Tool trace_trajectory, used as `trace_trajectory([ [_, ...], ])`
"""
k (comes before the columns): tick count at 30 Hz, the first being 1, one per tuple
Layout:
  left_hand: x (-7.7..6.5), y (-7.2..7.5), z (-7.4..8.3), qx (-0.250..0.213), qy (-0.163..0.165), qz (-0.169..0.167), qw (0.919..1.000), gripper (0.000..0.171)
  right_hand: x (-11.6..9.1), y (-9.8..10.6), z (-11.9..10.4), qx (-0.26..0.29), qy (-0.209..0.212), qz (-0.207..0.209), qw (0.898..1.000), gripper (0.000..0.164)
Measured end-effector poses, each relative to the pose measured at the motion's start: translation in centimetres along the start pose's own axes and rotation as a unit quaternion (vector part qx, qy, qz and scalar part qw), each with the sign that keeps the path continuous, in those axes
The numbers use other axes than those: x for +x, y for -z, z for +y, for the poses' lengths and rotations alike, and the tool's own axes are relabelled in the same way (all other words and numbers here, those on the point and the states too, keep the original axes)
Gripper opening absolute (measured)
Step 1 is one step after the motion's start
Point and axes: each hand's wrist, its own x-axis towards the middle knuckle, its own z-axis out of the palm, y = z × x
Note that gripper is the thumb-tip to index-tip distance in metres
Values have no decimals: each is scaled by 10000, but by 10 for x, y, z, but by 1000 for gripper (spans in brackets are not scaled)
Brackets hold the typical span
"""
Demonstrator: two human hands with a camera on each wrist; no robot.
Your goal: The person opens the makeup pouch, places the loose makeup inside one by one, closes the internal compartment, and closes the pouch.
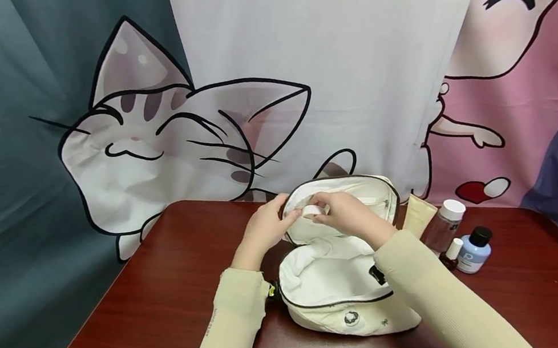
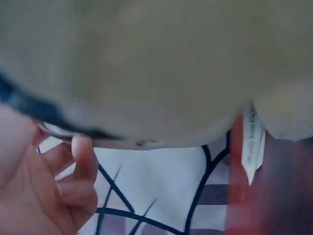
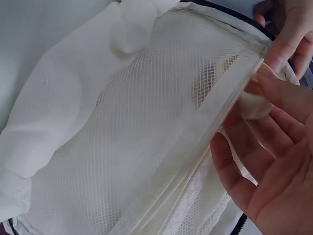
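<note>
A cream cosmetic bag (image 1: 321, 315) stands unzipped, its lid raised. My left hand (image 1: 266, 228) grips the left edge of the lid, with fingers behind it in the left wrist view. Inside the lid is a mesh pocket (image 3: 142, 112) whose zip is open. At that opening my right hand (image 1: 348, 215) pinches a small round cream pad (image 3: 255, 104), perhaps a powder puff, between thumb and fingers. The pad looks partly inside the pocket, and its far side is hidden. Behind the lid, the left hand's fingers show only in part.
Right of the bag stand a cream tube (image 1: 419, 215), a clear bottle with a white cap (image 1: 452, 210), a small dark bottle with a white cap (image 1: 452, 255) and a blue bottle with a black cap (image 1: 473, 252). The dark red table (image 1: 136, 322) meets a printed curtain (image 1: 370, 66).
</note>
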Motion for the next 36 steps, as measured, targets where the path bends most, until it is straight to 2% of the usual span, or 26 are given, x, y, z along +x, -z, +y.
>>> trace_trajectory([
  [3,0,0,5,469,-171,380,9980,31,-2,-1,0,72,138,-78,9998,27],
  [6,0,-2,6,465,-229,590,9969,25,-4,-1,1,127,232,-198,9995,38],
  [10,1,-4,5,-52,-128,709,9974,19,-9,3,1,156,239,-250,9993,49],
  [16,4,-6,5,-849,143,751,9935,18,-31,27,4,418,289,-243,9984,42],
  [19,6,-8,4,-1257,298,700,9891,19,-56,51,8,762,112,95,9970,37],
  [21,8,-9,2,-1519,401,659,9854,19,-79,68,14,1010,3,588,9931,34],
  [25,11,-10,-5,-2036,676,662,9745,21,-132,90,33,1453,-379,1722,9736,34],
  [28,12,-10,-11,-2222,876,617,9691,22,-161,93,53,1564,-838,2189,9595,33],
  [31,11,-11,-16,-2185,1057,466,9690,25,-179,93,75,1051,-1669,2179,9558,28],
  [34,9,-12,-18,-2122,1168,330,9697,27,-189,91,92,305,-2403,1788,9536,31],
  [36,9,-12,-17,-2099,1200,291,9699,27,-192,89,100,20,-2637,1484,9531,33],
])
